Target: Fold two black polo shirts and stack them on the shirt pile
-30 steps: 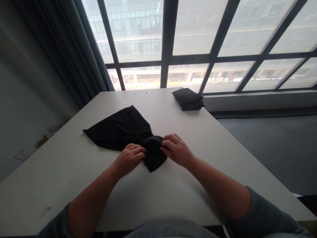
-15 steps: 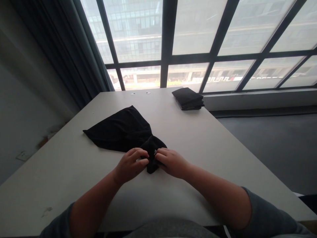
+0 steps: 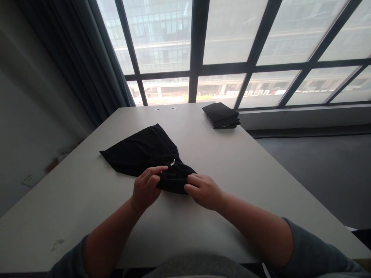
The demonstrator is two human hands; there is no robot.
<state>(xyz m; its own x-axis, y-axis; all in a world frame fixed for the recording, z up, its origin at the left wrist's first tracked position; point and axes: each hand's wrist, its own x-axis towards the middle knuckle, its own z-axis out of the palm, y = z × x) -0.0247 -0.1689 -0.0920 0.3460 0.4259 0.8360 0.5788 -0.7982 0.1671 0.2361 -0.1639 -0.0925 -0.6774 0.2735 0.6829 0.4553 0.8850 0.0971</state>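
Observation:
A black cloth [image 3: 142, 152] lies on the white table [image 3: 237, 162], spread wide to the left and bunched at its near right end. My left hand [image 3: 145, 188] pinches the bunched end from the left, fingers curled on the fabric. My right hand [image 3: 203, 190] grips the same bunch from the right. A small white tag [image 3: 172, 163] shows on the cloth just above my left fingers.
A stack of folded black cloths [image 3: 221, 115] sits at the table's far right edge by the window. A dark curtain [image 3: 87, 65] hangs at the left. Dark floor [image 3: 319, 170] lies to the right of the table.
The hanging corner of the cloth has been folded up into a flatter bunch. Both hands have shifted slightly apart along it, and the white tag has moved up.

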